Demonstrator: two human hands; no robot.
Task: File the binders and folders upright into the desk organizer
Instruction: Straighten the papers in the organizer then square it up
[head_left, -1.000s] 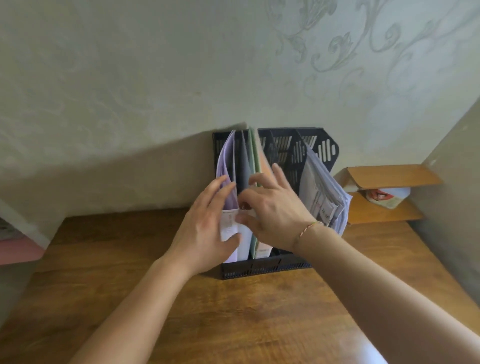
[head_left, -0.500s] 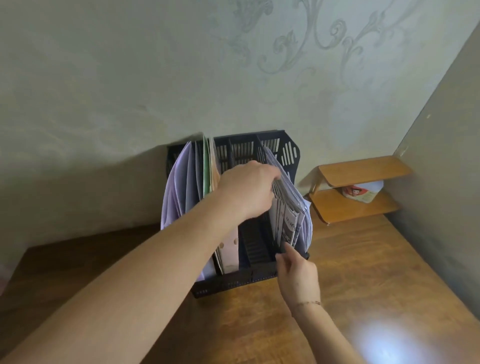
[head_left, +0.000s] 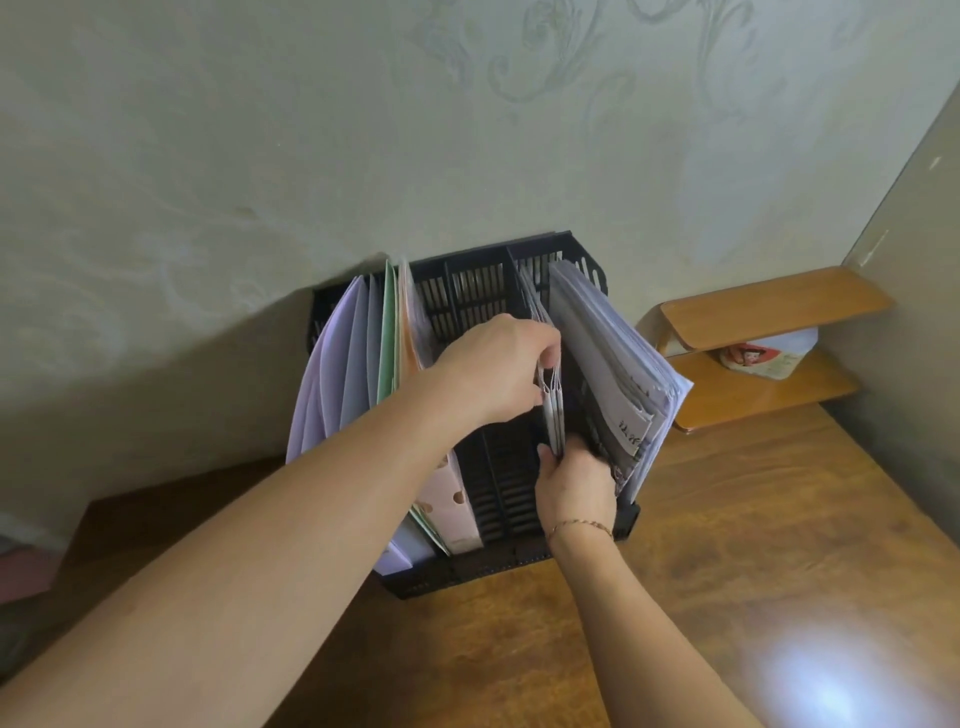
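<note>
Currently L hand (head_left: 498, 364) & R hand (head_left: 574, 486) pinch thin folder (head_left: 553, 410) in organizer (head_left: 467, 571) at worktop (head_left: 753, 545) rear edge. Risk: leaning stack (head_left: 613, 364) blocks slot, folder buckles.

Pale patterned wall (head_left: 260, 130) behind wooden desk (head_left: 753, 545), corner shelf (head_left: 769, 306).

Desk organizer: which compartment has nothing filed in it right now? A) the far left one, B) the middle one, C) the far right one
B: the middle slot of the desk organizer shows only its bare black slatted floor, while purple and green folders fill the left side and a stack of papers leans in the right, where the left hand and right hand pinch a thin white folder.
</note>
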